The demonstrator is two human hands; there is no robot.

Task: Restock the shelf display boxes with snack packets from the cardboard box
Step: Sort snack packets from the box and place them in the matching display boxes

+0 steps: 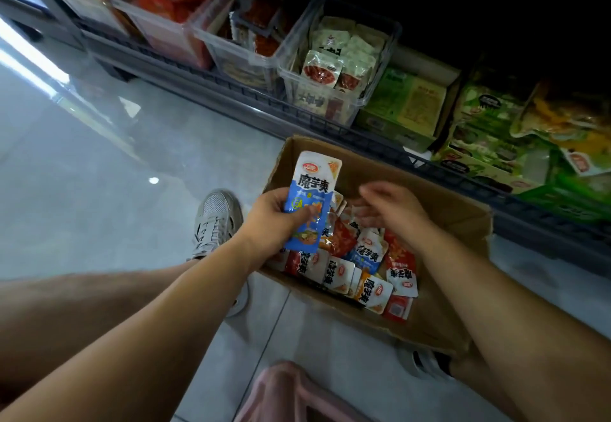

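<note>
Pink cloth [284, 392] lies lowest in view, between two bare forearms. The left hand [277, 220] grips a blue packet [312, 200] upright over the left edge of the cardboard box [436, 309], which sits on the floor and holds loose packets [360, 256]. The right hand [390, 210] hovers over them, fingers straight and holding nothing. On the shelf behind, a clear bin [310, 94] holds white packets, and a green display box [403, 104] stands to its right.

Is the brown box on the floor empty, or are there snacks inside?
Not empty. The cardboard box has a heap of snack packets lying in it, red, orange and blue ones, all well below its rim.
</note>
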